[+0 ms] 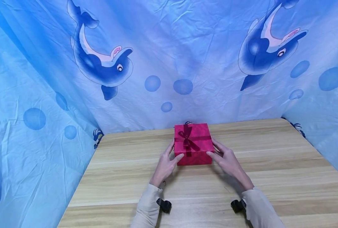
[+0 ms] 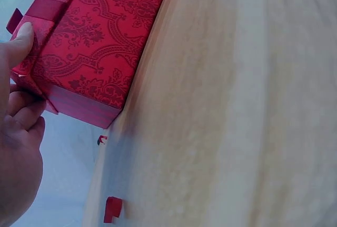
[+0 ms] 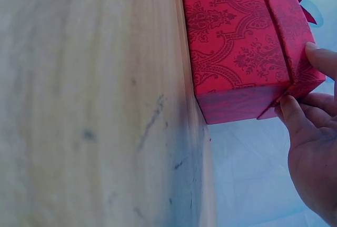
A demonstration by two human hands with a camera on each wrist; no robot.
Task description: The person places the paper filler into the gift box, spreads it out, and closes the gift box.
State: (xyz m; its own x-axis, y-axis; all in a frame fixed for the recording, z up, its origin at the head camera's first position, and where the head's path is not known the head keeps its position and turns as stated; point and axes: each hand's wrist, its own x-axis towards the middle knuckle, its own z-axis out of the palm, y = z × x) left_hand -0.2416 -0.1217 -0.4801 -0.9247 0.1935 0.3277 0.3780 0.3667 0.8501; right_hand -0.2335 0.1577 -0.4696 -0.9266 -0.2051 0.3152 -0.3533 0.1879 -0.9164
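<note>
A red gift box [image 1: 194,159] with a dark damask pattern stands on the wooden table, close to its back edge. Its lid [image 1: 198,130] carries a dark red ribbon with a bow [image 1: 186,139]. My left hand [image 1: 164,165] grips the lid at the left, its thumb on the front edge and its fingers along the side. On the opposite side my right hand [image 1: 228,161] holds the lid in the same way. Both wrist views show fingertips tucked at the lid's lower rim, with the box body [image 2: 105,37] below it. The box's inside is hidden.
The wooden table [image 1: 123,180] reaches back to a blue dolphin-print curtain [image 1: 163,47], which also hangs at both sides. Small red scraps, one a bent strip [image 2: 112,209], show near the box in the left wrist view. Black devices [image 1: 165,206] sit on both wrists.
</note>
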